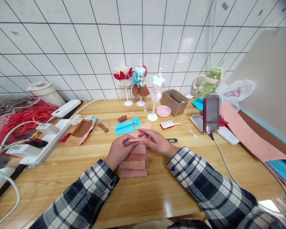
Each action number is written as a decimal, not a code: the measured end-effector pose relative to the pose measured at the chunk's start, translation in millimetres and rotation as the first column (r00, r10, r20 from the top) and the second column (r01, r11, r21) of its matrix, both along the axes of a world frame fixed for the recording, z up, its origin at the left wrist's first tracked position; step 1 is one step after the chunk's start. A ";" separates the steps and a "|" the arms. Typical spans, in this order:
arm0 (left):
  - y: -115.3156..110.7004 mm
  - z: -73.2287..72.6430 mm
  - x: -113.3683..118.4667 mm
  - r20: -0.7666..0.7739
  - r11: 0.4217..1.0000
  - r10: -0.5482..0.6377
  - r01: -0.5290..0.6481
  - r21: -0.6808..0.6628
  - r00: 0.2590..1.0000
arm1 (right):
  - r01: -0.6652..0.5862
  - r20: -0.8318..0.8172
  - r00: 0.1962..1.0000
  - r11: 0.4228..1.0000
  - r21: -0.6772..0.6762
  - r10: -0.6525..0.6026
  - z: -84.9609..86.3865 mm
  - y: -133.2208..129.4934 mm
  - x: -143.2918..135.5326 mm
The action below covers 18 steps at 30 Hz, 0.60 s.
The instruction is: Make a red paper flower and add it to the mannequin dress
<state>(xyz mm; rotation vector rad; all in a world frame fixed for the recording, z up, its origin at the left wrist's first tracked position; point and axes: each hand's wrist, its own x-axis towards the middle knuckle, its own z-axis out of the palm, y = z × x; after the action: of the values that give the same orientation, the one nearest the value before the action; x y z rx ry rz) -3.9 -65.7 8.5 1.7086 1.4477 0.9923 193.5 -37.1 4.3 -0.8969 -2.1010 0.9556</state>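
A strip of pink crepe paper [133, 164] with crosswise folds lies on the wooden table, running toward me from beneath my hands. Its raised folded edge is pinched by my left hand [121, 149], thumb and fingers closed on it. At the other end of that fold, my right hand [157, 142] holds the paper between thumb and fingers. Just beyond my hands are folded blue paper [124, 127] and a small brown folded piece [122, 119]. A black snips-like tool [172, 140] is partly hidden by my right hand.
Two dressed mini mannequins [140, 83] and a bare white one [158, 86] stand near the wall. Beside them are a pink bowl [163, 110] and cardboard box [178, 108]. A power strip [47, 141] with cables lies left; a phone [211, 114] stands right.
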 end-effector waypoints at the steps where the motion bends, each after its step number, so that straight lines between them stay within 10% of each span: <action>1: -0.9 1.0 0.6 -0.016 1.000 -0.009 0.009 0.013 1.000 | 0.012 0.032 0.999 1.000 -0.028 -0.011 -0.1 0.2 0.1; 18: -5.9 3.2 0.3 -0.254 0.993 -0.053 0.078 0.087 0.966 | -0.189 -0.136 0.980 0.886 -0.424 0.144 -3.7 3.6 5.0</action>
<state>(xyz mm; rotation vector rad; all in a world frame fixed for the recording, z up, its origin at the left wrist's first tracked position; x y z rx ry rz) -3.6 -71.7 11.6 1.9991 1.5095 0.8452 198.5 -33.6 0.6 -0.8655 -1.9317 1.5740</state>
